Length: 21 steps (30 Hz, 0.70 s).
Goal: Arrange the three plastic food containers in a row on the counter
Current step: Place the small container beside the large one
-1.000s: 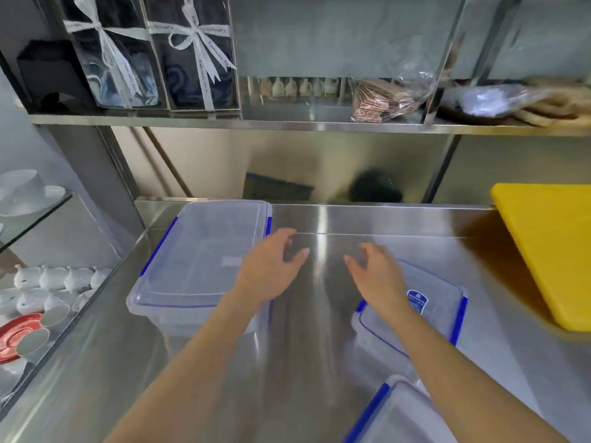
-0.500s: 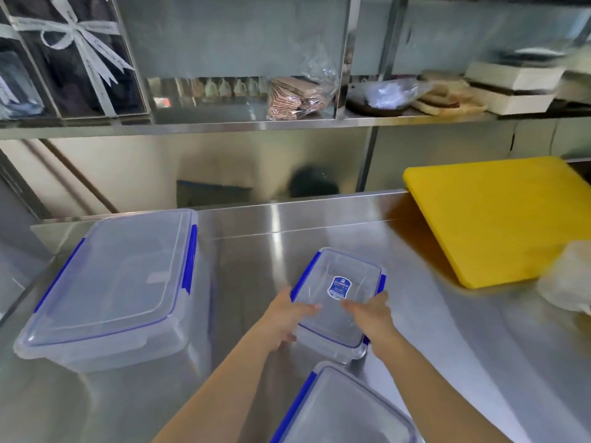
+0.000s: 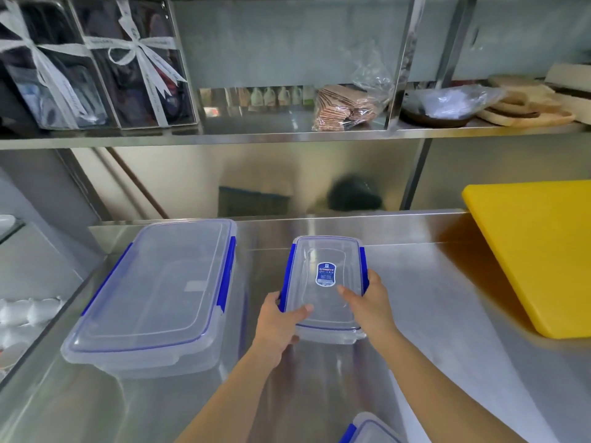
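A small clear container (image 3: pixel 323 270) with blue clips and a blue label on its lid sits in the middle of the steel counter (image 3: pixel 431 298). My left hand (image 3: pixel 278 324) grips its near left corner and my right hand (image 3: pixel 367 302) grips its right side. A large clear container (image 3: pixel 160 292) with blue clips stands to its left, apart from it. Only the corner of a third clear container (image 3: pixel 367 430) shows at the bottom edge, near my right forearm.
A yellow cutting board (image 3: pixel 537 251) lies at the right on the counter. A steel shelf (image 3: pixel 287 132) above holds ribboned gift boxes (image 3: pixel 96 65), a bag of wrappers (image 3: pixel 348 107) and wooden boards (image 3: pixel 524 103). White cups (image 3: pixel 19 314) sit lower left, beyond the counter's edge.
Both hands closed on the small container and moved it away from me, toward the back of the counter, turning it parallel to the large one. The third container dropped toward the frame's bottom.
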Each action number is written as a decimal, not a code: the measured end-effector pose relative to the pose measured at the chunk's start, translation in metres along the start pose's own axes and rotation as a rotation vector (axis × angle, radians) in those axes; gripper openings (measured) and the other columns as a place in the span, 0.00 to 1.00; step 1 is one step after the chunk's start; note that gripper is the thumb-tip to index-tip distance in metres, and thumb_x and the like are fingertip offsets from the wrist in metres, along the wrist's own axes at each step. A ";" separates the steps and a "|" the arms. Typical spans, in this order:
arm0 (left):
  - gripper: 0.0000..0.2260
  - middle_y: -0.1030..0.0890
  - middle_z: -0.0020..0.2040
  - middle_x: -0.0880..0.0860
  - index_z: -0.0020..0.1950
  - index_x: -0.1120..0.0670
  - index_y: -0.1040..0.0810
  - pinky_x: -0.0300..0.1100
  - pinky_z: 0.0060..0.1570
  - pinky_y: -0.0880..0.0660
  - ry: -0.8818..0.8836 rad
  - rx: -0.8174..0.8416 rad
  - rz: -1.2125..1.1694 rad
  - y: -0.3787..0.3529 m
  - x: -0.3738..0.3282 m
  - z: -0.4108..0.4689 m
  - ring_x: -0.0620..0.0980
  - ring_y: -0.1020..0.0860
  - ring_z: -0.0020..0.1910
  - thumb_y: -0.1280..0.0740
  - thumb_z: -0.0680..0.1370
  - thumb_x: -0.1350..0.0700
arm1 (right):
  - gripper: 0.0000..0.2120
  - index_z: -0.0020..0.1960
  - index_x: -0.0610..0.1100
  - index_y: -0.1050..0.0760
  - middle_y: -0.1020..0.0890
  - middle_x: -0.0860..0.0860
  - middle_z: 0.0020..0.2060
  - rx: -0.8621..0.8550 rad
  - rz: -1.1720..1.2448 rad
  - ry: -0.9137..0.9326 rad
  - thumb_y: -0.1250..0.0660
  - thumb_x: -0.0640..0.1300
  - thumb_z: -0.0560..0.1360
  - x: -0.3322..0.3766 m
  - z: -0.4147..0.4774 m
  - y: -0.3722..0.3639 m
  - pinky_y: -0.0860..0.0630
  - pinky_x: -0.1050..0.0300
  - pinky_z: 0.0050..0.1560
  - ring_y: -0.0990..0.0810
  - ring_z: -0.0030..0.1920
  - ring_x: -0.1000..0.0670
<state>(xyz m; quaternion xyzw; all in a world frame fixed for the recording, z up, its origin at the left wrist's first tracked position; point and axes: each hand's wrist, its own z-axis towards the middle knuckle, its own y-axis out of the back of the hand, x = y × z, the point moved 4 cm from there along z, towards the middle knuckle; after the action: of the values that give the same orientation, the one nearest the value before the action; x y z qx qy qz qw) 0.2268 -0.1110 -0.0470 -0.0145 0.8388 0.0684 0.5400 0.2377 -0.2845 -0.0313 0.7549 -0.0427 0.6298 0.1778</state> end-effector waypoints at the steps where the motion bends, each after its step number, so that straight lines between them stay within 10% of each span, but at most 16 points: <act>1: 0.27 0.22 0.53 0.52 0.65 0.53 0.33 0.52 0.48 0.19 -0.002 -0.020 -0.005 0.004 0.000 0.003 0.54 0.20 0.52 0.25 0.70 0.55 | 0.19 0.58 0.49 0.29 0.21 0.45 0.55 0.020 -0.001 0.007 0.27 0.40 0.70 0.003 0.005 -0.007 0.24 0.58 0.46 0.20 0.52 0.47; 21: 0.23 0.25 0.59 0.53 0.67 0.52 0.32 0.57 0.57 0.23 -0.068 -0.375 -0.053 0.044 0.010 0.057 0.55 0.24 0.60 0.31 0.75 0.52 | 0.25 0.67 0.48 0.32 0.22 0.48 0.60 0.164 -0.112 -0.040 0.29 0.46 0.72 -0.003 0.063 -0.099 0.20 0.47 0.57 0.21 0.59 0.46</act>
<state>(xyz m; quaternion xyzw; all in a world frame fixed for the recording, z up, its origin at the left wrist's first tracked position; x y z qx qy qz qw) 0.2698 -0.0600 -0.0746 -0.1345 0.7920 0.2098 0.5573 0.3248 -0.2134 -0.0649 0.7807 0.0479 0.6049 0.1493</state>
